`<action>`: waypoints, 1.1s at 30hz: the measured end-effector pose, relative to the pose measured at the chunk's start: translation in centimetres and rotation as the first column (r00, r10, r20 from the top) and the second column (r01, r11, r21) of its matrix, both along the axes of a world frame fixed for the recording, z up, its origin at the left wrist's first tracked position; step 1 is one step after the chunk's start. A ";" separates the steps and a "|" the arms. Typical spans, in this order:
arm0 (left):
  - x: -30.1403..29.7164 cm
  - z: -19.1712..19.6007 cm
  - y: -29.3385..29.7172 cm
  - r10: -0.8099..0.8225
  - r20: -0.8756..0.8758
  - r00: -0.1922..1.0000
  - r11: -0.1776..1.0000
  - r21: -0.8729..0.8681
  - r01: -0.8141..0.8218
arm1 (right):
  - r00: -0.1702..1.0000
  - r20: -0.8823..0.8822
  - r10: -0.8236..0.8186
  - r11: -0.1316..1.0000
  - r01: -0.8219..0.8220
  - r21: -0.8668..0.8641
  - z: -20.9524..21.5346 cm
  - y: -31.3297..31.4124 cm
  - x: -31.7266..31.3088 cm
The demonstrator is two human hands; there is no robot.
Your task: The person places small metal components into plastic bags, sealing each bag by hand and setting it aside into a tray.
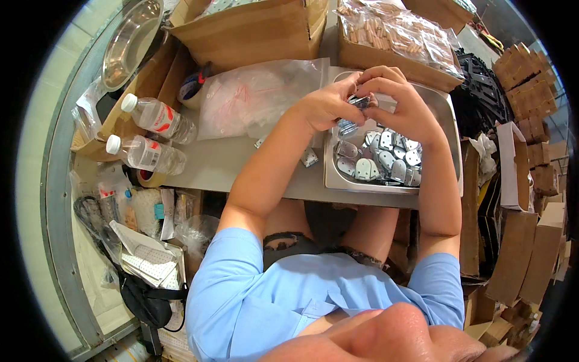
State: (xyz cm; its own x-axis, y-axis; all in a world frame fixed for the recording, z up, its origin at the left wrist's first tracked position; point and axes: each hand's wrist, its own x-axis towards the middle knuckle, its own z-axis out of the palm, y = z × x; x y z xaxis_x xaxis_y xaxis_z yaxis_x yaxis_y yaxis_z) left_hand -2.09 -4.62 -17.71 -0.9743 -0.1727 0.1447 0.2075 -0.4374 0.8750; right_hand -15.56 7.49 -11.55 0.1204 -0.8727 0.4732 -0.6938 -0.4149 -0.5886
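My left hand [330,107] is closed around several small shiny metal plates [347,127], held in a stack above the left side of a steel tray [371,186]. Opposite it, my right hand [398,104] curves in with its fingertips at the upper end of the held pieces. Exactly what those fingertips pinch is partly hidden. Below the hands, the tray contains a pile of loose metal plates [386,158], each rounded at one end and with small holes. Outside the tray on the left, another such plate [309,158] lies on the table [217,160].
A clear plastic bag [247,96] lies left of the tray. Two water bottles [160,120] lean at the table's left, near a tape roll [192,90]. Behind stand cardboard boxes [253,36], one with bagged copper-coloured parts [392,33]. Black parts [482,84] pile up at right.
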 end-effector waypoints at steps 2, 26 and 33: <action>-0.1 -0.2 0.0 -0.039 -0.023 0.999 0.999 0.010 0.040 | 0.995 -0.103 -0.013 1.000 0.013 -0.007 0.1 0.0 0.1; 0.0 0.3 0.8 -0.147 0.200 0.969 0.989 0.001 0.150 | 0.986 -0.039 -0.160 0.950 0.143 -0.277 -0.7 -0.7 -0.7; 0.3 0.7 0.4 -0.018 0.133 0.991 0.975 -0.216 0.047 | 0.877 0.459 -0.143 0.950 -0.009 0.312 -0.8 -0.4 -1.8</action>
State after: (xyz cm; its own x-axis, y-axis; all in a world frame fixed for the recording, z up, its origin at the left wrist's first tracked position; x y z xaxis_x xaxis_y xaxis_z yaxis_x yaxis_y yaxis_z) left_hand -1.82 -4.21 -17.00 -0.9917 -0.1190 0.0481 0.0754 -0.2373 0.9685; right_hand -17.36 7.12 -12.36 -0.1143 -0.9776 0.1770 -0.3217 -0.1321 -0.9376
